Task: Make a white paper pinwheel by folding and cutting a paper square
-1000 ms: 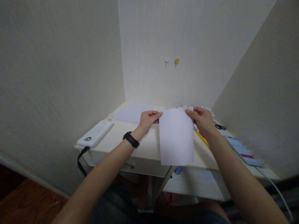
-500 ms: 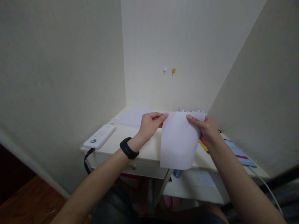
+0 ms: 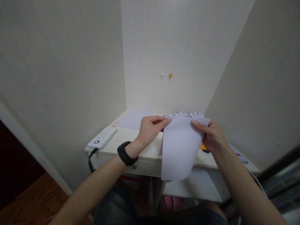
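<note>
A white sheet of paper hangs between my two hands, over the front edge of the white desk. My left hand pinches its upper left corner between thumb and finger; a black watch is on that wrist. At the upper right, my right hand grips the sheet, thumb on the near face and fingers behind it. The paper bows along its lower right side, and a second edge or layer shows behind its left side. Crumpled or cut white paper lies behind the sheet, partly hidden by it.
A white device with a black cable sits at the desk's left edge. More white paper lies at the back left. Beside my right hand is a yellow and black tool, partly covered. A drawer and a lower shelf are below.
The view has tilted and turned slightly. The sheet hangs a little lower, and a layer behind its left edge now shows. Both hands keep their hold on it.
</note>
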A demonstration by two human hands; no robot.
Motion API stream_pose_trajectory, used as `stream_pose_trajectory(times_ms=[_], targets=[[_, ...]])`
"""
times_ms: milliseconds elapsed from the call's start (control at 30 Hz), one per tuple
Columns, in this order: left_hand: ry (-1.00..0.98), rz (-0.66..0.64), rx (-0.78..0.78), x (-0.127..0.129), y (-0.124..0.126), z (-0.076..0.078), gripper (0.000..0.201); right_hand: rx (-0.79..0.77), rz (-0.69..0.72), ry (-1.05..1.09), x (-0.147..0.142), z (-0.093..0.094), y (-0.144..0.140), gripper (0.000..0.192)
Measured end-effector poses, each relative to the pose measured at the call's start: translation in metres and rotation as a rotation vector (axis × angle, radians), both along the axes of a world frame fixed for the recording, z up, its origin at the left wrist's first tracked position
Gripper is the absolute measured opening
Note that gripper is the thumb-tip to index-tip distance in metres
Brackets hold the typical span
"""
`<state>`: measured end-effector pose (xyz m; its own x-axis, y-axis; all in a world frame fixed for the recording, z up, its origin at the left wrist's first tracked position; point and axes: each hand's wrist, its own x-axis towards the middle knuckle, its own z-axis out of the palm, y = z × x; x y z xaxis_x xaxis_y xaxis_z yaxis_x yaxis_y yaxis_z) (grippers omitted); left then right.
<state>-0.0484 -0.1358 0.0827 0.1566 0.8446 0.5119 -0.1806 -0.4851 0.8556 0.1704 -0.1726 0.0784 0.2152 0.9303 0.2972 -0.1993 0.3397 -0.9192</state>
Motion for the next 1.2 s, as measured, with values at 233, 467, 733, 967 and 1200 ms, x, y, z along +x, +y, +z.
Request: stream_pose_trajectory(times_ms=[233, 467, 733, 967, 1200], targets=[[0.029, 0.004, 0.009, 0.0006, -0.0052, -0.0002, 0.031, -0.005, 0.008, -0.004, -0.0007, 0.0035, -0.0099, 0.032], [0.033, -0.017, -0.007, 0.0008, -0.0060, -0.0009, 0.032, -0.028, -0.013, -0.011, 0.0014, 0.0006, -0.0091, 0.034], [0.044, -0.032, -0.022, 0.0007, -0.0079, -0.0026, 0.033, -0.023, -0.028, -0.004, 0.0005, -0.0012, -0.0101, 0.036], [0.056, -0.032, -0.012, 0.0009, -0.0084, -0.0027, 0.035, -0.017, -0.041, -0.015, -0.0001, -0.0019, -0.0102, 0.036], [0.065, -0.009, -0.007, 0.0006, -0.0087, -0.0011, 0.035, -0.012, -0.042, -0.016, 0.0000, -0.0036, -0.0091, 0.038]])
